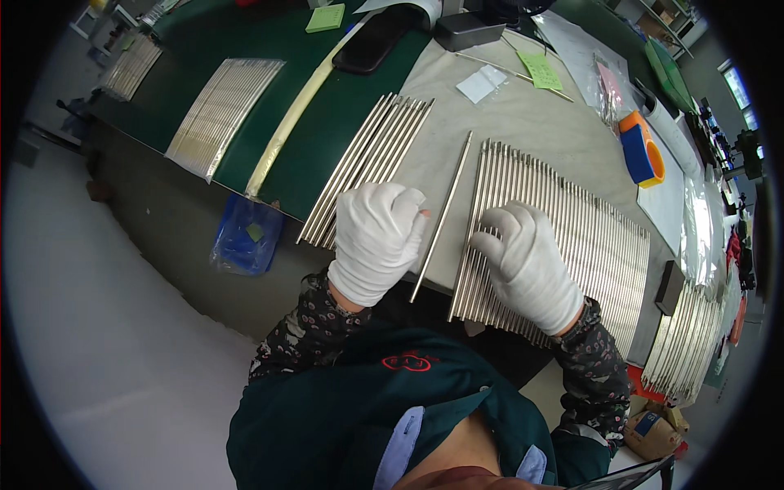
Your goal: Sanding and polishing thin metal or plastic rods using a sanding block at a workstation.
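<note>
Both my hands wear white gloves. My left hand [377, 237] is closed over the near part of a row of slim metal rods [384, 139], with its fingers curled under; what they hold, if anything, is hidden. My right hand [524, 261] is also curled, over the left part of a wide row of metal rods [572, 229]. Its fingertips come down by the leftmost rods, and whether one is pinched cannot be seen. Between my hands a single metal rod [445, 208] lies slantwise on the pale cloth, apart from both rows.
Bagged rods [224, 114] lie on the green tabletop [314, 139] at left, beside a yellowish strip [294, 114]. A phone [374, 41] and a grey box [467, 33] are at the back. An orange-and-blue tape roll [641, 151] and more rods [684, 347] stand right.
</note>
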The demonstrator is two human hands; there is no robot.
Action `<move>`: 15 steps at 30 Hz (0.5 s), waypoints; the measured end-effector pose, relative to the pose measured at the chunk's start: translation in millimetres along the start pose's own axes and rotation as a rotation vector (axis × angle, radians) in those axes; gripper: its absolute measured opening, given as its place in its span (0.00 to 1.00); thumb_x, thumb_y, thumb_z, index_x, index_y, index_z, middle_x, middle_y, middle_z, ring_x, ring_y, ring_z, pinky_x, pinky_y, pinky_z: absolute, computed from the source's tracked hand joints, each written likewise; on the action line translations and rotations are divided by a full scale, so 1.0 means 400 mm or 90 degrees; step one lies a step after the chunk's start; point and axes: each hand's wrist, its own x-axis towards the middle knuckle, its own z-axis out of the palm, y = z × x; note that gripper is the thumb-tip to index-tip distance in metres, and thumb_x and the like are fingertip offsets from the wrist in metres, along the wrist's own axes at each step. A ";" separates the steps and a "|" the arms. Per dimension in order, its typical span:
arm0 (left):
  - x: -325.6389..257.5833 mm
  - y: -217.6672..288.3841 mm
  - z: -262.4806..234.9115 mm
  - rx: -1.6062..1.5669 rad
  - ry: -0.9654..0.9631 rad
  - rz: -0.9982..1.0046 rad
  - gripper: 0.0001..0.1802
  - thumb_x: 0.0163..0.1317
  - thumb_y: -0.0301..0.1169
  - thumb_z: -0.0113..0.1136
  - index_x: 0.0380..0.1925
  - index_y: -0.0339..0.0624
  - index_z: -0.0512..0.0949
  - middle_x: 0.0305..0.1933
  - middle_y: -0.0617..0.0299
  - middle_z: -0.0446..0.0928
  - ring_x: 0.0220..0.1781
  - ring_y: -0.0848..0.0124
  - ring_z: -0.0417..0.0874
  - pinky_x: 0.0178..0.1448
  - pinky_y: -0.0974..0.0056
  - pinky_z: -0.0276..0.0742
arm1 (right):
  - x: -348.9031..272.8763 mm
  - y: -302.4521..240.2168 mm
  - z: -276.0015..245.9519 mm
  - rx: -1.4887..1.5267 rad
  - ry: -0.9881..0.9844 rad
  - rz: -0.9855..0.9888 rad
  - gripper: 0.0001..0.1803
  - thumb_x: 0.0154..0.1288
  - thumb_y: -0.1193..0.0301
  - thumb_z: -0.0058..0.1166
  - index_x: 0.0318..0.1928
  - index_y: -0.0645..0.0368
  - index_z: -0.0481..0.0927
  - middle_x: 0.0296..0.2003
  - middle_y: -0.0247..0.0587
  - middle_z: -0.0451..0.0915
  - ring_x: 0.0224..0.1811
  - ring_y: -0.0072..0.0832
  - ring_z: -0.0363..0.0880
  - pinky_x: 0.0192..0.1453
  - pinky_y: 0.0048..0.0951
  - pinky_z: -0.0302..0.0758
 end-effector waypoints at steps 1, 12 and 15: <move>0.006 -0.006 -0.012 0.073 -0.051 -0.044 0.10 0.49 0.29 0.66 0.32 0.41 0.78 0.30 0.58 0.75 0.32 0.58 0.77 0.37 0.56 0.72 | -0.016 0.000 -0.013 -0.003 0.007 -0.004 0.13 0.43 0.75 0.55 0.35 0.58 0.76 0.40 0.43 0.72 0.46 0.39 0.72 0.56 0.40 0.69; 0.018 -0.039 0.000 0.254 -0.127 -0.165 0.08 0.52 0.34 0.64 0.25 0.43 0.77 0.26 0.57 0.76 0.30 0.57 0.78 0.34 0.54 0.69 | -0.148 0.019 -0.099 0.004 -0.011 0.151 0.19 0.42 0.79 0.58 0.40 0.57 0.75 0.45 0.40 0.73 0.51 0.40 0.71 0.58 0.41 0.67; 0.029 -0.030 -0.001 0.303 -0.181 -0.159 0.09 0.50 0.34 0.64 0.21 0.42 0.76 0.22 0.55 0.76 0.27 0.56 0.79 0.33 0.54 0.71 | -0.179 0.020 -0.104 -0.003 0.019 0.174 0.18 0.44 0.80 0.57 0.40 0.57 0.75 0.44 0.39 0.73 0.49 0.40 0.72 0.56 0.40 0.68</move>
